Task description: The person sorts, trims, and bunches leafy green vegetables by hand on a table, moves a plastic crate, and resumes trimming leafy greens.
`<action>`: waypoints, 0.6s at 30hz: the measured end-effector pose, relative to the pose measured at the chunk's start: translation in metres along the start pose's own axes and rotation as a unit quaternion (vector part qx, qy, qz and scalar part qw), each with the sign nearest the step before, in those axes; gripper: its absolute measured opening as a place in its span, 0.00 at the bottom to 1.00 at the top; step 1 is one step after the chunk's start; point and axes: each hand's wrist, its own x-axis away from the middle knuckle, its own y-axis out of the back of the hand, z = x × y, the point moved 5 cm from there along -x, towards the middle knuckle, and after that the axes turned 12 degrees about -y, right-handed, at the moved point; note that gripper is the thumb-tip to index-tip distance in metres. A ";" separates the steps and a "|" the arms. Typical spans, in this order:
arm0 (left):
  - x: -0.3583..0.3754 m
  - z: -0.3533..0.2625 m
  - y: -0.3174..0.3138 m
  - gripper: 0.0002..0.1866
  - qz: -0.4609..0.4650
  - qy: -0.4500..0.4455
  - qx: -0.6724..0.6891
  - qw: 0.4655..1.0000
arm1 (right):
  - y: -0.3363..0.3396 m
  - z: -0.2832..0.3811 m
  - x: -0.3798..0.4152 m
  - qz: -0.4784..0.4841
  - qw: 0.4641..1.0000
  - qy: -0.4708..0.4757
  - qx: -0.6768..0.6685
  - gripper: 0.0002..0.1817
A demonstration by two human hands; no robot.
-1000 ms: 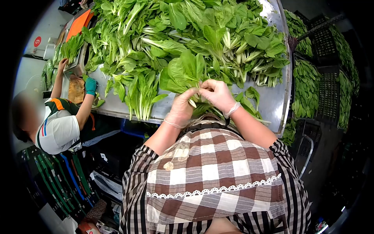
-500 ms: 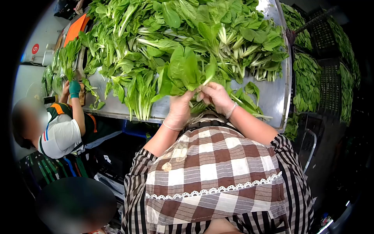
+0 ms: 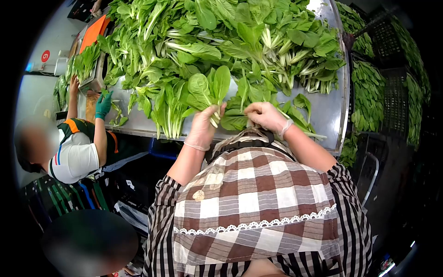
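Note:
My left hand (image 3: pixel 203 124), in a thin clear glove, is closed around a small bunch of leafy greens (image 3: pixel 203 90). The leaves point up and away from me, and pale stem ends show below the fingers. My right hand (image 3: pixel 268 116), gloved likewise, is low over the table's near edge with its fingers pinched together at the end of a broad green leaf (image 3: pixel 234 121). Part of that grip is hidden behind the hand. Just left of my left hand lies a row of greens (image 3: pixel 169 108) with their stems toward me.
A large heap of leafy greens (image 3: pixel 207 48) covers much of the metal table (image 3: pixel 328 117). Black crates (image 3: pixel 393 101) packed with greens stand to the right. At the left, a co-worker (image 3: pixel 76 147) with a green glove works beside a metal box and an orange panel (image 3: pixel 93 33).
My hands have moved apart. The bunch has shifted left with my left hand and looks smaller, while my right hand has come away rightward. The co-worker's hands have separated.

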 end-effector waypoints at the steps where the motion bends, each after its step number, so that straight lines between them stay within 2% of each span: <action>1: -0.001 0.005 0.002 0.20 0.009 0.018 0.018 1.000 | -0.004 0.011 0.003 -0.003 0.999 0.044 -0.016 0.15; 3: -0.004 0.013 0.006 0.18 0.014 0.033 0.039 0.999 | -0.015 0.031 0.004 0.009 0.994 0.107 -0.032 0.19; 5: -0.006 0.018 0.005 0.15 0.036 0.028 0.062 0.997 | -0.027 0.041 0.002 0.046 0.995 0.084 -0.034 0.19; 6: -0.008 0.024 0.006 0.16 0.017 0.045 0.081 0.996 | -0.037 0.047 -0.002 0.072 0.994 0.074 -0.033 0.19; 8: 0.002 0.013 -0.011 0.16 0.111 0.083 0.097 0.985 | -0.050 0.054 -0.007 0.088 0.995 0.051 -0.009 0.15; 11: 0.007 0.008 -0.007 0.17 0.044 0.033 0.033 0.998 | -0.056 0.044 -0.018 0.074 0.995 0.045 0.047 0.12; 12: 0.011 -0.001 -0.013 0.17 0.018 -0.047 0.030 0.998 | -0.056 0.044 -0.017 0.076 0.995 0.049 0.053 0.13; 13: 0.012 -0.008 -0.015 0.16 0.000 -0.077 0.019 0.997 | -0.056 0.040 -0.018 0.075 0.995 0.036 0.054 0.12; 16: 0.013 -0.031 -0.003 0.18 -0.017 -0.149 -0.081 0.985 | -0.048 0.035 -0.020 0.003 0.970 0.136 0.201 0.11; 17: 0.013 -0.041 0.004 0.20 -0.017 -0.170 -0.124 0.978 | -0.044 0.044 -0.011 -0.041 0.950 0.134 0.280 0.10; 18: 0.013 -0.053 0.018 0.25 -0.057 -0.198 -0.178 0.962 | -0.041 0.046 -0.007 -0.080 0.924 0.156 0.340 0.10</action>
